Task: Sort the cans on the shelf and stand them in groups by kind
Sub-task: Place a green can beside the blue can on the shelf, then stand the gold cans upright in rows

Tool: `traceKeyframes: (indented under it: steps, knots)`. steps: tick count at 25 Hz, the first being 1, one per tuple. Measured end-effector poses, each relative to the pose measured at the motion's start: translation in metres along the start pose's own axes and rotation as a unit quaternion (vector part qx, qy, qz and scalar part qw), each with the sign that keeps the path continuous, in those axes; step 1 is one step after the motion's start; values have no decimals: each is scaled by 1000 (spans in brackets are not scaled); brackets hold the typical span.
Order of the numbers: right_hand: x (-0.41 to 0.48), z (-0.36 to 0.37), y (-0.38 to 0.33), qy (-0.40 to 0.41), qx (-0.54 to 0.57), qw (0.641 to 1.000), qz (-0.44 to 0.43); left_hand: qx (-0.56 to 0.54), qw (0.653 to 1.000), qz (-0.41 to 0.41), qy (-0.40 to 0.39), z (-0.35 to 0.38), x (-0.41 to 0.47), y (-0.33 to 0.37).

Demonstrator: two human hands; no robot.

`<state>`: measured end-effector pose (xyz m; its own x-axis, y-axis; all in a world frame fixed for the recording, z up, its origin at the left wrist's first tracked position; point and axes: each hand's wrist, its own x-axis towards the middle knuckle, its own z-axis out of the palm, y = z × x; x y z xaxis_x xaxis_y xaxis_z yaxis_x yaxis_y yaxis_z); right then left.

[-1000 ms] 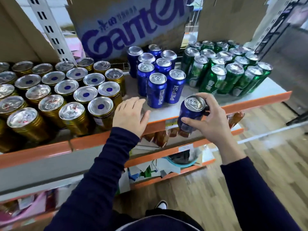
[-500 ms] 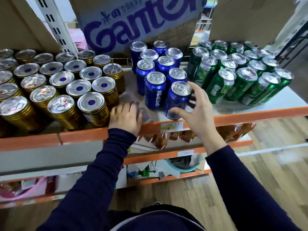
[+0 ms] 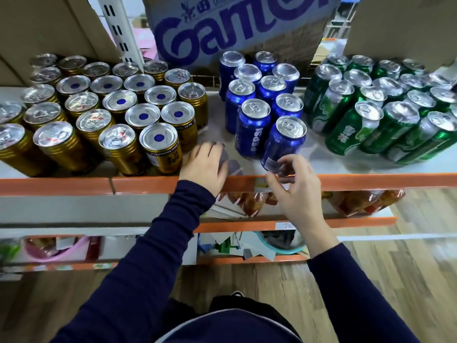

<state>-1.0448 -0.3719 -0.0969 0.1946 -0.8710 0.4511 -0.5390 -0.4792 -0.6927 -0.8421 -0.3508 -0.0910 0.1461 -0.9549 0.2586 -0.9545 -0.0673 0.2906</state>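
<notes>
The right hand (image 3: 294, 184) curls loosely, fingertips just touching the shiny blue metal can (image 3: 283, 142) standing with its blue group. The left hand (image 3: 204, 167) rests flat and empty on the shelf (image 3: 74, 185), probably for balance.

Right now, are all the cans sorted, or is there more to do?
Nearly done. Three groups already stand apart on the shelf: gold cans, blue cans, green cans. In hand: the right hand hangs just off the front blue can, which stands in its group. The left hand rests on the shelf edge. Left: no stray cans show, maybe just tidying.
</notes>
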Motion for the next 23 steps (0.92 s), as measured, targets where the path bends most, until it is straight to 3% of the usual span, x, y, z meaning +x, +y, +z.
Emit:
traceKeyframes:
  steps: [5, 10, 16, 20, 23]
  knots:
    - [1, 28, -39, -33, 25, 999, -24, -41, 992, 70, 100, -44, -32, -18]
    - [4, 76, -109, -67, 60, 993, -78, -27, 980, 98, 172, -86, -64, -81]
    - [-10, 152, -197, -72, 86, 985, -128, -5, 971, 57, 234, -130, -95, -190]
    - [-19, 204, -238, -80, 73, 990, -95, 9, 965, 13, 263, -154, -104, -263]
    - [-20, 234, -257, -66, 22, 996, -55, -13, 973, -36, 227, -163, -98, -305]
